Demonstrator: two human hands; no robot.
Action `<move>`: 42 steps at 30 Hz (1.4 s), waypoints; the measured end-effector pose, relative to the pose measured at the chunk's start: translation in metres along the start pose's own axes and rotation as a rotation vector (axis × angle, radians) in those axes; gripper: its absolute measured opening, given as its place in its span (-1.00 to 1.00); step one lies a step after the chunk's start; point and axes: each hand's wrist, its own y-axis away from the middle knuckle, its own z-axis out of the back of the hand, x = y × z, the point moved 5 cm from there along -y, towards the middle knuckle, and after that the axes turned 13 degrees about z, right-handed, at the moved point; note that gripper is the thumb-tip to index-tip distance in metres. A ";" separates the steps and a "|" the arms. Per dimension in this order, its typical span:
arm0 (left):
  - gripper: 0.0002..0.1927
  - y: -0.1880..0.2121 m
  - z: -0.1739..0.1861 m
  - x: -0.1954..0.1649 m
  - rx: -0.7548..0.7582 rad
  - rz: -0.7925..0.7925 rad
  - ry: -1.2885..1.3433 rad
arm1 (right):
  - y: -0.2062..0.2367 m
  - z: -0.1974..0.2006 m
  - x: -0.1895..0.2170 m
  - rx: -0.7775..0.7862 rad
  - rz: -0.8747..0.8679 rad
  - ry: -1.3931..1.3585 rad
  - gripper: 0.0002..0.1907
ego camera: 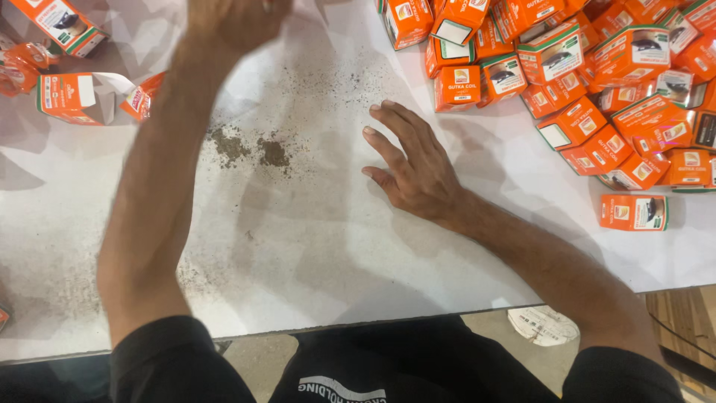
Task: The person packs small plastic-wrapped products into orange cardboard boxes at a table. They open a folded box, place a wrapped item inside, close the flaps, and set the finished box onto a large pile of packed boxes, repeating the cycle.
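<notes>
A: What is the right hand (418, 168) doing?

B: It is lying flat on the white table (313, 246), palm down, its grip spread and the fingers (391, 123) pointing away from the person. It is holding nothing. The nearest small orange box (457, 87) is sitting just beyond the fingertips, apart from them, at the edge of the big heap of orange boxes (597, 82) that is filling the far right of the table.

A: And the left hand (235, 22)?

B: It is reaching up toward the far edge of the table, partly cut off by the top of the picture and blurred. Whether its grip is spread or closed on anything, he cannot tell.

A: What is lying around it?

B: A torn, flattened orange box (68, 97) is lying to the left of the forearm, with another box (63, 22) in the far left corner. A patch of dark powder (250, 149) is sitting on the table between the two arms.

A: One box alone?

B: Yes, a single orange box (632, 212) is lying near the right forearm.
</notes>
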 end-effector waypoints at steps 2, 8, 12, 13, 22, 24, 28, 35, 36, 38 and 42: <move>-0.22 0.039 -0.005 -0.038 -0.035 -0.032 0.077 | 0.000 -0.002 0.003 -0.020 0.042 0.084 -0.29; -0.55 0.171 -0.073 -0.085 0.296 -0.291 0.439 | 0.005 -0.012 0.017 0.156 0.167 0.038 -0.30; -0.50 0.180 -0.035 -0.006 -0.005 0.002 0.397 | 0.005 -0.019 0.019 0.152 -0.066 -0.254 -0.37; -0.52 0.180 -0.014 0.014 -0.318 0.018 0.155 | 0.005 -0.021 0.017 0.139 -0.133 -0.341 -0.35; -0.68 0.159 -0.020 0.060 -0.339 0.140 0.194 | 0.011 -0.020 -0.003 0.040 -0.388 -0.451 -0.36; -0.73 0.165 -0.020 0.026 -0.381 -0.084 0.469 | 0.013 -0.020 -0.004 0.044 -0.383 -0.444 -0.36; -0.63 0.201 -0.028 -0.048 -0.570 -0.440 0.619 | 0.016 -0.020 -0.008 0.049 -0.361 -0.390 -0.35; -0.64 0.199 -0.057 -0.105 -0.767 -0.738 0.129 | 0.020 -0.024 -0.009 0.039 -0.324 -0.372 -0.35; -0.60 0.197 -0.059 -0.101 -0.754 -0.676 0.097 | 0.021 -0.023 -0.009 0.034 -0.329 -0.354 -0.35; -0.52 0.197 -0.061 -0.095 -0.694 -0.589 0.098 | 0.022 -0.023 -0.009 0.024 -0.319 -0.345 -0.35; -0.47 0.203 -0.063 -0.091 -0.580 -0.518 0.145 | 0.022 -0.022 -0.007 0.029 -0.283 -0.339 -0.36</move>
